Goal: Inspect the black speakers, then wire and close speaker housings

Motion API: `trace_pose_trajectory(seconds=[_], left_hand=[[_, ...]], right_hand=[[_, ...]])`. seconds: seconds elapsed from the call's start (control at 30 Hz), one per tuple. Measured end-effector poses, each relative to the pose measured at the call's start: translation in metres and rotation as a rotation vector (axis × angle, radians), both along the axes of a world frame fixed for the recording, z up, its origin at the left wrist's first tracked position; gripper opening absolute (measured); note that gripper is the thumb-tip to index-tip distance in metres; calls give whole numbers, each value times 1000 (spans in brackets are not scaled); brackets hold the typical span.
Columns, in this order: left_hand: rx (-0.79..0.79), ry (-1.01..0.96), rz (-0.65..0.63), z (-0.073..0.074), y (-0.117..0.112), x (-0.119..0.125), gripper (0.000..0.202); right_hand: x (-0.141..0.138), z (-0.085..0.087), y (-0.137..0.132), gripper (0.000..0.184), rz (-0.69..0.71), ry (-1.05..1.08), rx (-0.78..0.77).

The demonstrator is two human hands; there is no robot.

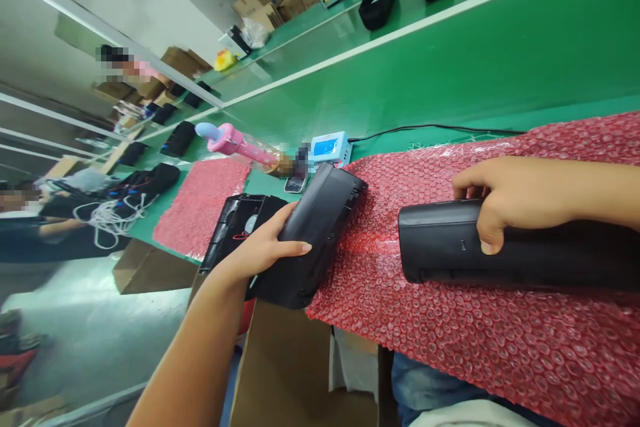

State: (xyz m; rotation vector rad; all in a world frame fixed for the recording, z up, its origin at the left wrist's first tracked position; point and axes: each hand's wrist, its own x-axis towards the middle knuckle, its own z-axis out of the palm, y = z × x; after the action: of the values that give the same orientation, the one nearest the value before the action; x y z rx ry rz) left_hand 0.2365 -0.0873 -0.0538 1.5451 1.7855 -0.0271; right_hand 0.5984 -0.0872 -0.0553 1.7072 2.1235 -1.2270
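My left hand (270,247) is closed on a black plastic housing (320,213), thumb along its top face. That housing is tilted at the left edge of the red bubble wrap (380,293). My right hand (493,203) grips a second, longer black casing (435,247) from above, fingers over its far side and thumb on the near face. This casing lies on the bubble wrap and runs off toward the right edge of the view. Left of my left hand sits an opened black shell (235,220) with a round pale part and red wire inside, partly hidden by the hand.
A light blue device with a screen (327,147) and black cable stands behind the wrap, near a pink-capped bottle (240,147). Black units (377,0) line the green bench's far strip. Cardboard boxes (300,360) stand below the front edge. A co-worker's arm (55,228) shows far left.
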Motion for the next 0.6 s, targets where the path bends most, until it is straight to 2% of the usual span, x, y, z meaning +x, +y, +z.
trace_pose_trajectory(seconds=[0.27, 0.47, 0.53, 0.6], left_hand=[[-33, -14, -3, 2, 1, 0, 93], [15, -36, -16, 1, 0, -1, 97], [14, -51, -19, 1, 0, -2, 97], [11, -75, -16, 0, 0, -3, 99]], right_hand=[[0, 3, 2, 34, -1, 0, -22], [-3, 6, -1, 33, 3, 2, 21], [-1, 0, -4, 35, -18, 11, 61], [6, -14, -6, 37, -25, 78, 154]])
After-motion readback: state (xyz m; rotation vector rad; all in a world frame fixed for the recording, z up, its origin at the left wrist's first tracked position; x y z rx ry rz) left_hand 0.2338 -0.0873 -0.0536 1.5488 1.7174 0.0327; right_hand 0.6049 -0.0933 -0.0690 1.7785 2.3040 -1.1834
